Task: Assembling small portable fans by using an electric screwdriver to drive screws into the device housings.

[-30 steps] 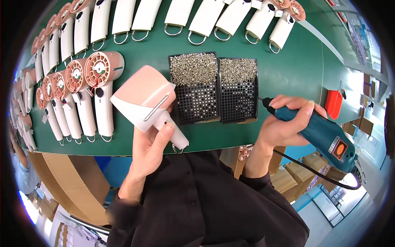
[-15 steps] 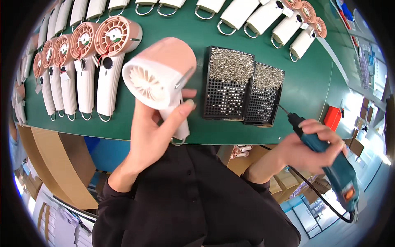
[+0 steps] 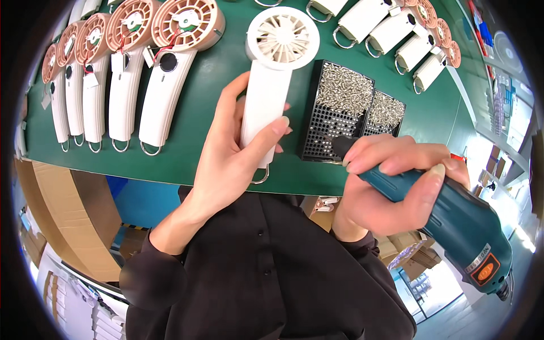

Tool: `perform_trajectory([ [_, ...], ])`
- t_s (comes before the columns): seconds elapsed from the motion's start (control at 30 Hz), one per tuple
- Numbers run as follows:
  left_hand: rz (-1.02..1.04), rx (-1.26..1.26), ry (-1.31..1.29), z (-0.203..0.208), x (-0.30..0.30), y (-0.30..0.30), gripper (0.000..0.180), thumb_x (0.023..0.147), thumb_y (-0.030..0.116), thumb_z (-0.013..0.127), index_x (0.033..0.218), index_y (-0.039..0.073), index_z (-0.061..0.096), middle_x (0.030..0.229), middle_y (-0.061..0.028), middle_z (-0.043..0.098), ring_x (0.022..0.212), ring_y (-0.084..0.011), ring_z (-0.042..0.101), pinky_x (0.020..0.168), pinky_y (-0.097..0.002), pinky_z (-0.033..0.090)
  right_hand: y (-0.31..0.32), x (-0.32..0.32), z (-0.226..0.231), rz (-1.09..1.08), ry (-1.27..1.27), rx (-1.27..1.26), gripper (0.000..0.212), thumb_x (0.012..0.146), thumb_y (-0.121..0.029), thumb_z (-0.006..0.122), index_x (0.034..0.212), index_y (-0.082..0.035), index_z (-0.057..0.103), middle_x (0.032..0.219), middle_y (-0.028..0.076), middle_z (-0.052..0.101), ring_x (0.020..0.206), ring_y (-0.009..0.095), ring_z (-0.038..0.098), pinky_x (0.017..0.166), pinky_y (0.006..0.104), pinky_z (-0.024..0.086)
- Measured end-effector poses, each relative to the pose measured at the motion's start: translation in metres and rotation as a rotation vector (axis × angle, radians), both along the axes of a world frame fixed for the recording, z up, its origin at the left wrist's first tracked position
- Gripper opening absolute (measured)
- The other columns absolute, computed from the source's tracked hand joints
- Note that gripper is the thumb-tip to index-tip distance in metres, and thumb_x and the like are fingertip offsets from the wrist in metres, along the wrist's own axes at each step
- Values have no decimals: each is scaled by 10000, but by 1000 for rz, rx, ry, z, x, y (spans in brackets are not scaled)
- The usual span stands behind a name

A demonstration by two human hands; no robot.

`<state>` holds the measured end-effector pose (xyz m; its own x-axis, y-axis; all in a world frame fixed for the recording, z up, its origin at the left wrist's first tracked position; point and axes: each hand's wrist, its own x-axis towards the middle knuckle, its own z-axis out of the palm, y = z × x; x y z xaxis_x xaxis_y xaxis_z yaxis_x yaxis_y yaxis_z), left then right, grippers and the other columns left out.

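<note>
My left hand is wrapped round the white handle of a handheld fan, held upright over the green table with its round vaned face toward me. In my right hand is a teal electric screwdriver, its black nose pointing left. That nose reaches over the lower part of a black screw tray, where screws stand in rows of holes and a loose heap of them fills the upper part. The tip of the screwdriver is hard to make out against the tray. A second screw tray stands beside it, partly behind my right hand.
At the left, a row of white fan handles with open pink heads lies on the green table. More white fan bodies line the far right. A cardboard box stands below the table's near edge at the left.
My left hand has turned the fan upright, bringing its vaned face round toward me. My right hand has swung the screwdriver left, from beside the trays to over the screws.
</note>
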<state>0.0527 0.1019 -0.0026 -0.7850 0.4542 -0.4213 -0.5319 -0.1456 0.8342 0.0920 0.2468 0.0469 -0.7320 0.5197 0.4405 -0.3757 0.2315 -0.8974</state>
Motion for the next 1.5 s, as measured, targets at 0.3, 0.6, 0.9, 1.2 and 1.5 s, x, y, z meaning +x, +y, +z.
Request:
perform_trajectory([
  [0.3, -39, 148, -54, -3, -1, -8, 529, 953, 109, 496, 1402, 11, 234, 1150, -187, 580, 948, -223, 632, 749, -297, 524, -4, -2, -6, 63, 10, -42, 268, 931, -163, 511, 1070, -57, 308, 693, 148, 514, 422, 221, 517, 406, 361, 496],
  [0.6, -93, 212, -58, -7, 1, -14, 476, 963, 111, 485, 1370, -6, 269, 1222, -145, 536, 1029, -197, 594, 833, -309, 502, -10, 1, 10, 6, 56, 101, 252, 941, -264, 352, 1118, -115, 452, 675, 62, 427, 346, 182, 393, 318, 323, 365],
  [0.9, -129, 196, -24, -9, 1, -9, 491, 967, 118, 476, 1374, -18, 237, 1194, -136, 530, 1018, -183, 580, 827, -304, 498, -44, 11, 24, 231, 226, -70, 329, 947, -278, 424, 1132, -6, 422, 716, 83, 440, 376, 189, 408, 352, 325, 391],
  [1.2, -114, 157, -17, -10, 4, -12, 485, 968, 126, 474, 1371, -19, 245, 1180, -135, 533, 1003, -176, 575, 823, -300, 496, -51, 18, 5, 319, 211, 65, 323, 943, -235, 412, 1153, 3, 353, 736, 135, 458, 398, 237, 475, 361, 366, 482],
  [1.5, -79, 174, -47, -8, 1, -10, 483, 966, 148, 489, 1361, -15, 264, 1157, -133, 544, 983, -175, 581, 808, -302, 506, -60, 20, -7, 299, 262, 226, 286, 934, -248, 438, 1053, -23, 306, 725, 117, 481, 420, 236, 529, 376, 333, 489],
])
